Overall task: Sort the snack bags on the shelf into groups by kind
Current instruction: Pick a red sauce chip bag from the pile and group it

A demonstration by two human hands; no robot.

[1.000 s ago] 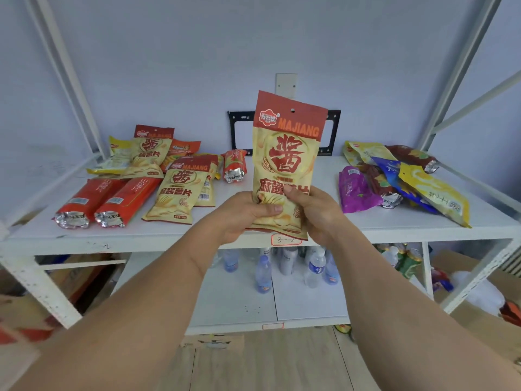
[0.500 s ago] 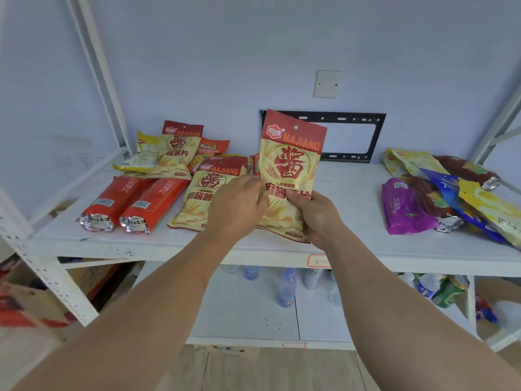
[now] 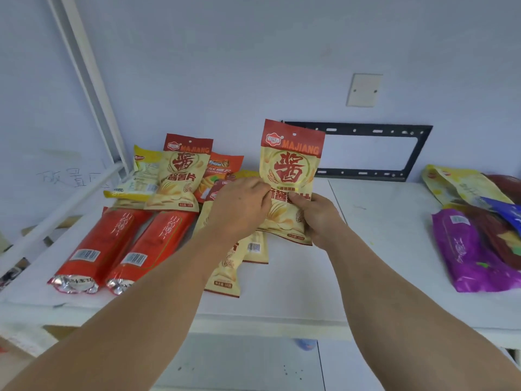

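Both hands hold a cream and red MAJIANG chip bag upright over the white shelf. My left hand pinches its left edge and my right hand grips its lower right side. A matching MAJIANG bag leans at the back left, and another lies flat under my left forearm. Two red tube packs lie side by side at the left. A yellow bag and an orange bag sit behind them.
A mixed pile at the right holds a purple bag, a blue bag and a yellow bag. A black bracket hangs on the wall. White shelf posts rise at the left.
The held MAJIANG bag moved forward over the shelf toward the left group, and the view came closer and shifted left. Both hands kept their hold.
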